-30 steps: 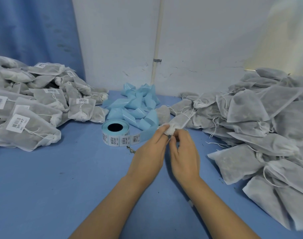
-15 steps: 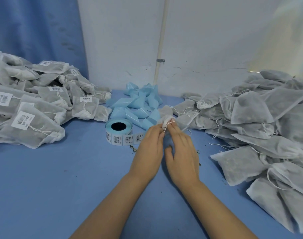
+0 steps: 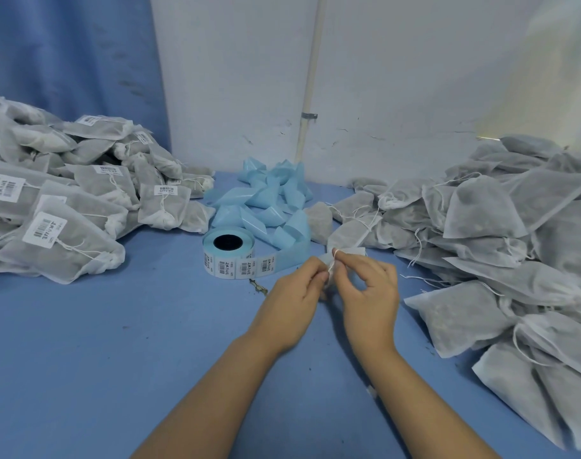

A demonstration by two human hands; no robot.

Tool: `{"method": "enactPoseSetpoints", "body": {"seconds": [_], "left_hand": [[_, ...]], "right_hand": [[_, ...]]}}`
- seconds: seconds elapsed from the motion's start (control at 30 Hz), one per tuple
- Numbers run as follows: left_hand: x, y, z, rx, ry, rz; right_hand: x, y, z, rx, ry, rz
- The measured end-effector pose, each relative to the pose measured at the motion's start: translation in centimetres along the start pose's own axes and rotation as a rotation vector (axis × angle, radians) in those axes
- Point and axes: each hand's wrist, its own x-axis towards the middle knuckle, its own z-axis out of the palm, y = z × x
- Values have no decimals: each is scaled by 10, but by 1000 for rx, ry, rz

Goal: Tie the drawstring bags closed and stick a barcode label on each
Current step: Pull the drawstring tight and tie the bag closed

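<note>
A small grey drawstring bag point(image 3: 347, 238) lies on the blue table in front of me, its gathered white neck turned toward me. My left hand point(image 3: 294, 298) pinches the neck and string from the left. My right hand point(image 3: 368, 289) pinches the white drawstring point(image 3: 335, 251) at the neck, with a loop of it over a fingertip. A roll of barcode labels point(image 3: 229, 256) stands just left of my hands, its strip of printed labels trailing toward them.
A heap of tied, labelled bags point(image 3: 60, 207) fills the left of the blue table point(image 3: 100, 342). A bigger heap of unlabelled bags point(image 3: 501, 246) covers the right side. Crumpled blue backing paper point(image 3: 266, 200) lies behind the roll, against the white wall.
My hands have drawn the bag's neck nearer to me and moved slightly apart. The right hand has lifted a loop of string off the neck.
</note>
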Motion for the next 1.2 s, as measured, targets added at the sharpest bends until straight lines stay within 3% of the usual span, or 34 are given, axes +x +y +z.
{"method": "enactPoseSetpoints", "body": {"seconds": [0.17, 0.3, 0.47, 0.8, 1.07, 1.2], "left_hand": [[2, -3, 0, -29, -6, -37], [5, -5, 0, -158, 84, -113], [5, -4, -1, -223, 181, -163], [4, 4, -6, -57, 332, -108], [2, 15, 9, -422, 342, -148], [4, 10, 9, -533, 288, -154]], "right_hand": [[4, 3, 1, 126, 3, 192], [9, 3, 1, 353, -8, 347], [7, -2, 1, 351, -91, 326], [1, -8, 1, 18, -208, 133], [-1, -7, 5, -45, -211, 124], [-1, -7, 6, 205, -221, 311]]}}
